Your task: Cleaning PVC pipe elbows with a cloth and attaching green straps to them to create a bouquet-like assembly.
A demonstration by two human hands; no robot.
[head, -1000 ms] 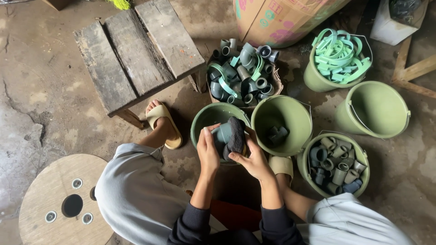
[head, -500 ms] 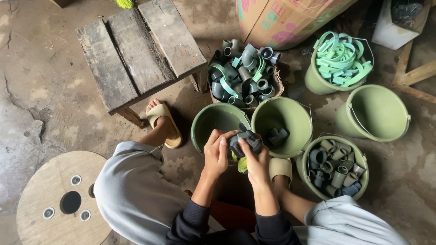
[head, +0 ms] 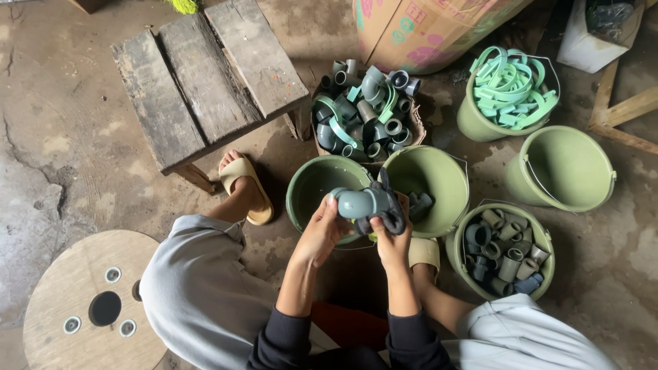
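Grey plastic pipe elbow (head: 358, 202) held over nearest green plastic bucket (head: 312, 185), whose inside looks bare. Left hand (head: 321, 229) grip closed round elbow's left end. Right hand (head: 391, 241) grip closed on dark cloth (head: 384, 209), pressed against elbow's right side. Right of that bucket: second green bucket (head: 432, 171), few grey fittings inside. Further right, lower: bucket of grey pipe couplings (head: 504, 247). Behind: heap of grey fittings and green strips (head: 363, 113). Far right: bucket of pale green strips (head: 510, 85); plain green bucket (head: 565, 168), nothing visible inside.
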